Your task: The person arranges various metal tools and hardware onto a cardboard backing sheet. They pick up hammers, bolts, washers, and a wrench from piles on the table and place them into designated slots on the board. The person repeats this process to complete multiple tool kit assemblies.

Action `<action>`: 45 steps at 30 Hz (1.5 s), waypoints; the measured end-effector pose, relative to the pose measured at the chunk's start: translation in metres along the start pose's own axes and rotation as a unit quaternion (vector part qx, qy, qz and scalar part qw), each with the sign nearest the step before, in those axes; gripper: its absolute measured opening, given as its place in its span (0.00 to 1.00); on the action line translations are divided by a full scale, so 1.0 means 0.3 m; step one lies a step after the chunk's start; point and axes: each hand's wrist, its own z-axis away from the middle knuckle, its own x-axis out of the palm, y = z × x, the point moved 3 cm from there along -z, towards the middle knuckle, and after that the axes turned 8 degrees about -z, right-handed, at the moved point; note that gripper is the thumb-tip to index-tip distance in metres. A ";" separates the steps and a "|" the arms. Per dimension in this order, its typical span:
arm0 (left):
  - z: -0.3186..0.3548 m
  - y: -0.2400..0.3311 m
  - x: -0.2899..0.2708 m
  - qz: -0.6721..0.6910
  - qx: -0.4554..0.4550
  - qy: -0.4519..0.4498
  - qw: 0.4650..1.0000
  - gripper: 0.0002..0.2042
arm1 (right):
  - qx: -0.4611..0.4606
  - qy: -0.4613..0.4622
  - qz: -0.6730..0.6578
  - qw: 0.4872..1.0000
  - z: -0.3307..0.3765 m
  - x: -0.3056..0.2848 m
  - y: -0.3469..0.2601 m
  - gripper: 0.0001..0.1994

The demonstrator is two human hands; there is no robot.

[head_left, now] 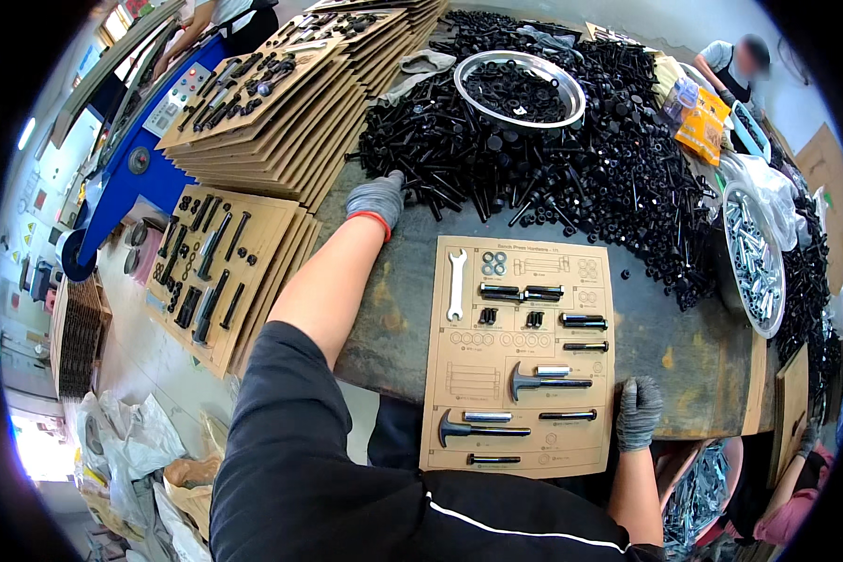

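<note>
My left hand [377, 199], in a grey glove with a red band at the wrist, reaches to the left edge of a big heap of black bolts [440, 155]. Its fingers are closed, and whatever they grip is hidden. In front of me lies a printed cardboard sheet [450, 361]. It carries an open-end wrench [456, 285], several washers [494, 263], black bolts [585, 321], silver sleeves [487, 417] and two hammer-shaped dark pieces [551, 382]. Beside the sheet's right edge, my gloved right hand [639, 412] is curled closed; its fingertips are out of sight.
Stacked cardboard sheets with hardware [253, 122] rise at the left, a lower stack [220, 267] nearer. A metal bowl of black parts [520, 89] sits on the heap. At right stands a basin of silver bolts [754, 258]. Other people work at the far right and far left.
</note>
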 end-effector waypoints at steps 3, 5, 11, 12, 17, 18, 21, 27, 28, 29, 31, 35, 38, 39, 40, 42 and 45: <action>0.105 -0.066 0.008 0.060 -0.014 0.037 0.997 0.17 | 0.013 -0.001 -0.024 1.000 -0.004 0.006 -0.011 0.12; 0.210 -0.082 -0.008 0.073 -0.018 0.021 0.997 0.17 | 0.020 0.000 -0.044 0.999 -0.002 0.002 -0.010 0.12; 0.544 -0.137 0.001 0.107 0.013 -0.051 0.993 0.22 | 0.081 0.037 -0.108 0.990 -0.032 -0.014 0.052 0.14; 0.594 -0.163 0.028 0.129 0.019 -0.026 0.991 0.23 | 0.098 0.047 -0.126 0.986 -0.078 0.001 0.020 0.14; 0.781 -0.234 0.104 0.138 -0.055 0.117 0.982 0.22 | -0.139 -0.131 -0.079 0.978 -0.334 0.227 -0.480 0.06; 0.791 -0.246 0.113 0.129 -0.059 0.084 0.986 0.21 | -0.146 -0.173 -0.083 0.971 -0.350 0.311 -0.559 0.05; 0.820 -0.262 0.112 0.098 -0.049 0.077 0.991 0.11 | -0.186 -0.380 0.044 0.905 -0.370 0.581 -0.762 0.11; 0.832 -0.292 0.180 0.357 -0.138 0.198 0.902 0.06 | -0.331 -0.431 0.202 0.814 -0.416 0.980 -0.888 0.21; 0.832 -0.281 0.184 0.365 -0.120 0.199 0.901 0.07 | -0.317 -0.466 0.222 0.796 -0.434 1.011 -0.887 0.22; 0.827 -0.265 0.171 0.286 -0.099 0.234 0.924 0.07 | -0.321 -0.487 0.174 0.793 -0.457 1.053 -0.839 0.22; 0.816 -0.286 0.196 0.320 -0.125 0.263 0.902 0.08 | -0.314 -0.505 0.224 0.772 -0.447 1.037 -0.863 0.21; 0.832 -0.297 0.149 0.315 -0.172 0.223 0.907 0.10 | -0.259 -0.536 0.246 0.765 -0.443 1.002 -0.840 0.20; 0.847 -0.317 0.095 0.205 -0.141 0.236 0.939 0.11 | -0.246 -0.547 0.241 0.763 -0.439 1.010 -0.831 0.17; 0.841 -0.327 0.101 0.151 -0.126 0.255 0.947 0.11 | -0.247 -0.549 0.246 0.760 -0.434 1.011 -0.840 0.15; 0.834 -0.337 0.101 0.096 -0.110 0.272 0.951 0.11 | -0.247 -0.550 0.251 0.757 -0.429 1.010 -0.847 0.14; 0.789 -0.369 0.108 0.043 -0.140 0.185 0.972 0.11 | -0.277 -0.526 0.233 0.770 -0.418 0.988 -0.860 0.13; 0.720 -0.405 0.112 -0.024 -0.138 0.047 0.989 0.11 | -0.263 -0.513 0.187 0.796 -0.411 0.938 -0.877 0.12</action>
